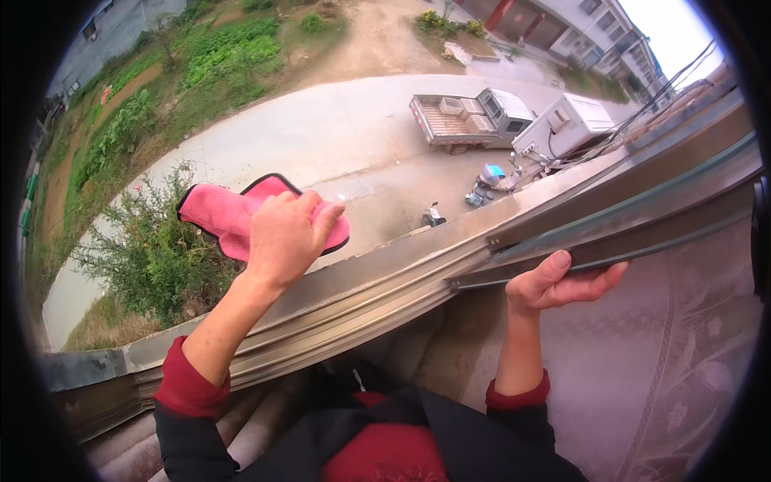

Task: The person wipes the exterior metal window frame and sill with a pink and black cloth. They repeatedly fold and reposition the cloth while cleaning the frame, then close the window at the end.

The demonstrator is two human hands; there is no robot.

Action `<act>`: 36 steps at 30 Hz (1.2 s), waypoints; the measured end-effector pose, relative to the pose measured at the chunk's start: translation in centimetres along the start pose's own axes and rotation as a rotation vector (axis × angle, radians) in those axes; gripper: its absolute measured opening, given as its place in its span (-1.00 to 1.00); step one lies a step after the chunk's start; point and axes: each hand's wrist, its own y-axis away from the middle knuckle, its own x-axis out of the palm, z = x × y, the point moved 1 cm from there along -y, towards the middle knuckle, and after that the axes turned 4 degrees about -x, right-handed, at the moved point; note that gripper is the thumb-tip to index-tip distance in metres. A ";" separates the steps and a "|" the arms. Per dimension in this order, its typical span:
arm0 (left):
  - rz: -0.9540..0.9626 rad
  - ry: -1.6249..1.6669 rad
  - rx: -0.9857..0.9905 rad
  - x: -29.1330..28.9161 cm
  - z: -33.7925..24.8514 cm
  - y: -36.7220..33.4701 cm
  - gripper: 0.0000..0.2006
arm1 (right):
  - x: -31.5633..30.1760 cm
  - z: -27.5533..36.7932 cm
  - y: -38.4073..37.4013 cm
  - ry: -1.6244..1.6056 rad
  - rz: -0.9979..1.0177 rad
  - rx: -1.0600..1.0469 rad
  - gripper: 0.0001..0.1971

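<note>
My left hand (283, 234) is closed around a pink cloth (215, 210) with black edging. It holds the cloth out past the metal window sill (353, 301), above the drop to the street. My right hand (562, 285) is at the lower edge of the sliding window frame (626, 233), palm turned up. Its thumb touches the edge and its fingers are stretched out along it. The sill has several parallel track grooves, and the window frame meets them at the middle.
Below lies a pale road (321, 120) with a flatbed truck (474, 120), a scooter (491, 185) and a white boxy vehicle (566, 124). A leafy bush (165, 249) grows under the sill at left. On the right is a pale, leaf-patterned surface (683, 369).
</note>
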 end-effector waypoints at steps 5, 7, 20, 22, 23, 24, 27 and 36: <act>0.111 0.616 0.176 13.5 -9.8 3.1 -0.78 | -0.4 -0.2 -0.1 0.088 0.025 -0.053 -0.28; 0.301 0.695 0.199 15.1 -10.6 6.3 -0.58 | -0.4 0.2 0.2 0.073 0.028 -0.023 -0.29; 0.109 -0.064 0.455 2.8 3.4 15.9 -0.80 | -0.5 0.2 0.9 0.109 -0.032 0.050 -0.32; 0.103 -0.162 0.210 -3.4 8.7 16.6 -0.72 | -0.3 0.3 0.8 0.089 -0.049 0.071 -0.32; 0.057 -0.404 0.107 -6.8 11.5 16.2 -0.72 | -0.1 0.4 0.7 0.090 -0.055 0.076 -0.32; -0.058 -0.586 0.056 -9.7 13.8 15.2 -0.71 | 0.0 0.6 0.7 0.085 -0.062 0.087 -0.32; -0.221 -0.568 -0.442 -14.2 16.7 13.6 -0.72 | 0.2 0.8 0.5 0.084 -0.063 0.082 -0.32; 0.009 0.054 0.288 3.6 -1.2 12.7 -0.65 | -0.4 0.5 0.5 0.112 -0.043 0.047 -0.30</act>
